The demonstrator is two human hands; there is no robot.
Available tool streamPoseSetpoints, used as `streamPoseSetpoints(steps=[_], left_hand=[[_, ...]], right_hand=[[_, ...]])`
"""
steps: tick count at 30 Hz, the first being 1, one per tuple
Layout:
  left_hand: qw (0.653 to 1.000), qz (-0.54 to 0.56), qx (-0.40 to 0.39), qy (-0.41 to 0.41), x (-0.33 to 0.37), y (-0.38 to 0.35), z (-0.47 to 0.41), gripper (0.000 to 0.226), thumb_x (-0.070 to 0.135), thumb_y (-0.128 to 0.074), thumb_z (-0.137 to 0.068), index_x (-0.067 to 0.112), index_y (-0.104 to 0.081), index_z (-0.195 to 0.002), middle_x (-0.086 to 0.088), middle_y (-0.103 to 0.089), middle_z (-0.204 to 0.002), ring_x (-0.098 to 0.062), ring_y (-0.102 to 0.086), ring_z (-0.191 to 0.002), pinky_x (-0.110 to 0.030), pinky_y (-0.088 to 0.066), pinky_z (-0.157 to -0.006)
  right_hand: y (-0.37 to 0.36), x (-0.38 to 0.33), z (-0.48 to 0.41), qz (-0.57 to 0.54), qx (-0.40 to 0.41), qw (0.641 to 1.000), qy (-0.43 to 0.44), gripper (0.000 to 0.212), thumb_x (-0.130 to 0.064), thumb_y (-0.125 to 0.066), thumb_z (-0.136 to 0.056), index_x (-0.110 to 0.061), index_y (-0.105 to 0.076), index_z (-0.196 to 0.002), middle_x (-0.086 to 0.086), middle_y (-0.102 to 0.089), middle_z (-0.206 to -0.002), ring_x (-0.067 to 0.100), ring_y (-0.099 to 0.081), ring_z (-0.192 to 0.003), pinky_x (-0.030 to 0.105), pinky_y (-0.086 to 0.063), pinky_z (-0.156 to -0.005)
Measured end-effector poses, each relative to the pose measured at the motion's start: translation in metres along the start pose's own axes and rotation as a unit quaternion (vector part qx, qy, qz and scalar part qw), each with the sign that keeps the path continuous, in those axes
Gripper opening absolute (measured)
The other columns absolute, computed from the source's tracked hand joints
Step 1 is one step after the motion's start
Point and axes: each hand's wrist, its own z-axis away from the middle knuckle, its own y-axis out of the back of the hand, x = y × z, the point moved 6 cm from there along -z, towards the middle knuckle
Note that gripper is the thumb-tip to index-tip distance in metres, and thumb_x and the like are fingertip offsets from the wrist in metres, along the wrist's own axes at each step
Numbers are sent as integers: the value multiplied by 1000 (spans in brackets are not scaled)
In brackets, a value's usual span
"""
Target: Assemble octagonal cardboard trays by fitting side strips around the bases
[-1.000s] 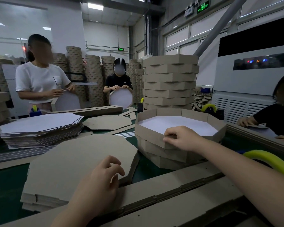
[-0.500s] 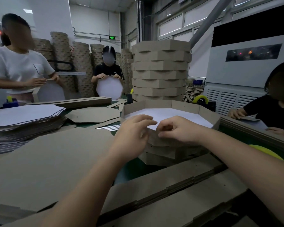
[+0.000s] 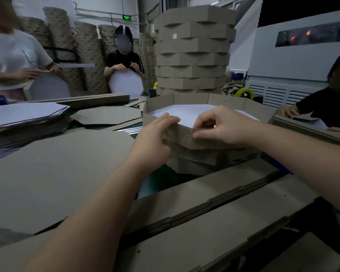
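**Top tray nearly closed; plenty of stock left**

- Where: the tray (image 3: pixel 190 99) sits on a short stack (image 3: pixel 204 160) of finished ones, straight ahead of you on the bench.
- Done, as far as it shows: the side strip (image 3: pixel 183 134) stands upright round every side in view, and the white base (image 3: pixel 186 112) lies flat inside it.
- Left on this one: my read is that you are closing the near wall. Whether the strip ends meet there I cannot tell; your hands cover that spot.
- Your left hand (image 3: pixel 155 136): fingers nearly straight over the near rim, pressing it; thumb hidden.
- Your right hand (image 3: pixel 224 124): pinching the same wall, thumb outside, fingers curled over the rim to the inside.
- Heading: open side up, white face up. An octagon has no real long axis. The near panel runs left to right across your view, and the strip's length follows the edge round.
- Left overall: the brown sheets (image 3: pixel 57 169), the white-faced pile (image 3: pixel 24 114) and the loose strips (image 3: pixel 214 205) near you suggest many more trays to build. The tall stack (image 3: pixel 192 55) behind looks finished.
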Motion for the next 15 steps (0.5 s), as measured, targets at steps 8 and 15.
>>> streamPoseSetpoints(steps=[8,15], left_hand=[[1000,-7,-13,-9,2,2,-1,57,-1,-59,-84,27,-54,-133,8,-45,-145,-8,-35,-136,-10,-20,-102],[999,30,3,-44,12,2,4,39,14,-65,-89,31,-62,-124,13,-54,-134,-7,-34,-137,-19,-28,-104]], right_hand=[[-3,-6,2,12,24,1000,8,17,-19,-73,-85,-29,-69,-72,-13,-68,-72,-3,-56,-67,12,-41,-65],[-3,-5,7,11,49,999,9,5,-18,-72,-86,-18,-73,-81,-3,-70,-80,10,-61,-79,32,-49,-80]])
